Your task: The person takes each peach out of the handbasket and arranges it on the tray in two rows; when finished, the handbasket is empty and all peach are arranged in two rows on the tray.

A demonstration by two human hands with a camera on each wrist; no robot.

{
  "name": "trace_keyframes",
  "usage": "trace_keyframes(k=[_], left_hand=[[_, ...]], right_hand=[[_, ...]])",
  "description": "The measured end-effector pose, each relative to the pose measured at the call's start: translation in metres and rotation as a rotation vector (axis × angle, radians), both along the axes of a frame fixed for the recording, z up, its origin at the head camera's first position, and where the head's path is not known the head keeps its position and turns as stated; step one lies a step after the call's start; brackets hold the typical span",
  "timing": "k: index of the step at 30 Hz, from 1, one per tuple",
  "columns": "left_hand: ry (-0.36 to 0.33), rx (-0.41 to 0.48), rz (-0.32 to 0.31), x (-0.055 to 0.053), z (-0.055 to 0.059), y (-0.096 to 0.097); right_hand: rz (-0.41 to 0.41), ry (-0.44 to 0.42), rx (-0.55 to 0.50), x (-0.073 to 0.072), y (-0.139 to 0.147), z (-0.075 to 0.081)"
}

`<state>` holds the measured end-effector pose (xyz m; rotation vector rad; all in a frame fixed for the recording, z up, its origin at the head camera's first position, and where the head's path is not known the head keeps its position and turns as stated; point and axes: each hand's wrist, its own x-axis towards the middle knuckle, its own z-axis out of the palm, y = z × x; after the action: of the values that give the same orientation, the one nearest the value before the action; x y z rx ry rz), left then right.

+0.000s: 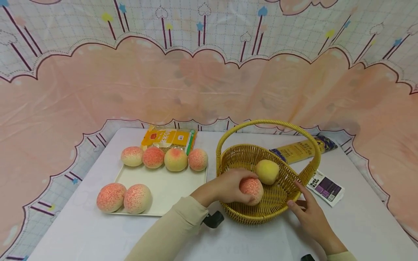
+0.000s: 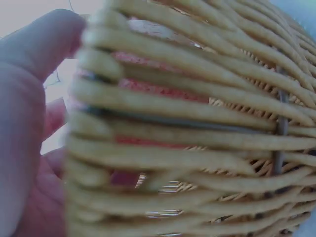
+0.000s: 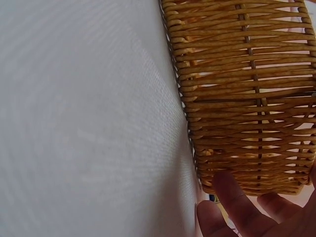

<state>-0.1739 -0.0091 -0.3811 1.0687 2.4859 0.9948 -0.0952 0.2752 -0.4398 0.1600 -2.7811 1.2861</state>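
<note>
My left hand (image 1: 231, 185) reaches into a yellow wicker basket (image 1: 241, 217) with a tall arched handle, gripping a pink-speckled peach (image 1: 254, 190) between thumb and fingers. Through the weave in the left wrist view, pink parts of that peach show. A yellow peach (image 1: 267, 172) lies in the basket beyond the hand. On the basket's right side, my right hand (image 1: 310, 215) holds the rim near the handle's base, thumb and index finger on it. The other fingers (image 3: 242, 207) rest against the outer wall in the right wrist view.
Left of the basket is a cream tray (image 1: 173, 185) with several peaches along its far edge and two peaches (image 1: 138, 198) at its near left corner. An orange-yellow food packet (image 1: 169, 139) lies behind it. A long golden packet (image 1: 294, 151) and a white-purple packet (image 1: 326, 186) lie right.
</note>
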Motion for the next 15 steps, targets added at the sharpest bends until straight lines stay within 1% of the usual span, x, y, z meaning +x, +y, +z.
trace_keyframes(k=[4,6,12,15], left_hand=[[0.003,0.036,-0.004,0.004,0.003,-0.006],[-0.003,0.048,-0.005,0.007,0.007,-0.009],[-0.005,0.051,-0.020,0.016,0.023,-0.021],[0.012,0.055,-0.033,0.020,0.029,-0.027]], right_hand=[[0.000,0.003,-0.003,0.000,0.000,0.000],[0.001,0.002,-0.004,0.000,0.000,0.000],[0.002,-0.010,-0.003,0.000,0.001,0.000],[0.001,-0.011,-0.003,0.000,0.001,0.000]])
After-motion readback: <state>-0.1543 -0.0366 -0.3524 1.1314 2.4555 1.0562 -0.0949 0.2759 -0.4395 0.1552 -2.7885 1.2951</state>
